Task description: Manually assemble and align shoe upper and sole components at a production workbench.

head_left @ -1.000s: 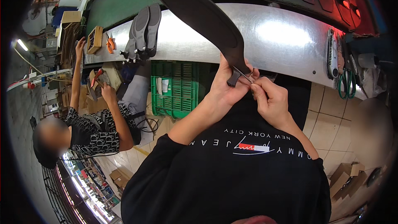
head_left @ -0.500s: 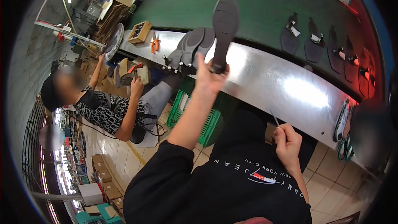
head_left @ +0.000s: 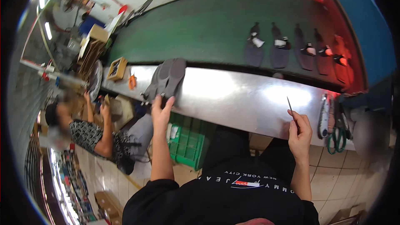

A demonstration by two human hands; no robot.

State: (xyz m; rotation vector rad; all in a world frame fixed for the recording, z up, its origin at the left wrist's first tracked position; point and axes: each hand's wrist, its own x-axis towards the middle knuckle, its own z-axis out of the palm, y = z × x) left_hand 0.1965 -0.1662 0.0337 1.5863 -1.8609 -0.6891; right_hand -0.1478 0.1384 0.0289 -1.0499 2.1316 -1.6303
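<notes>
One slim tool [head_left: 290, 105], pinched in the right hand [head_left: 301, 135], points away, leaning left; left hand's [head_left: 160, 113] grip unclear.

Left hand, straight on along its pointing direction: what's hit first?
Likely the dark soles on the metal ledge, right at the left hand's fingers. They may be touching; depth is unclear from this view.

Soles [head_left: 171, 74], pliers [head_left: 132, 82] on metal ledge [head_left: 237, 106]
</notes>
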